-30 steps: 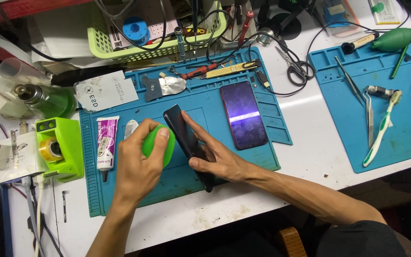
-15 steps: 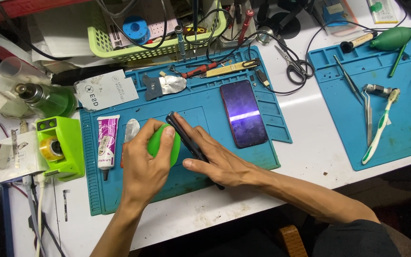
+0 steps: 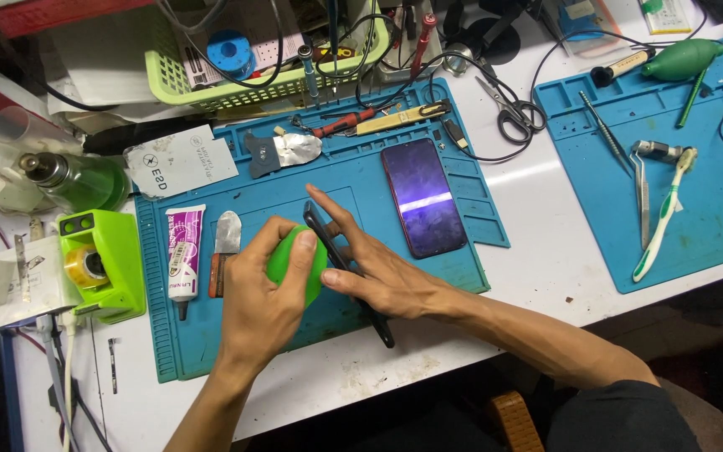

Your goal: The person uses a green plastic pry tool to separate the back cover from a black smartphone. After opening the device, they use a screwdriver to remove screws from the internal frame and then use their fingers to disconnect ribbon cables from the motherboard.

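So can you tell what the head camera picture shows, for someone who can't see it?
A person's left hand squeezes a green rubber bulb beside a dark phone frame that the right hand holds tilted on edge over a blue work mat. Another phone lies flat nearby, among tools and cables.

a phone repair workshop: blue repair mats [image 3: 211, 335], scissors [image 3: 508, 113], tweezers [image 3: 639, 188], tangled cables [image 3: 378, 59].
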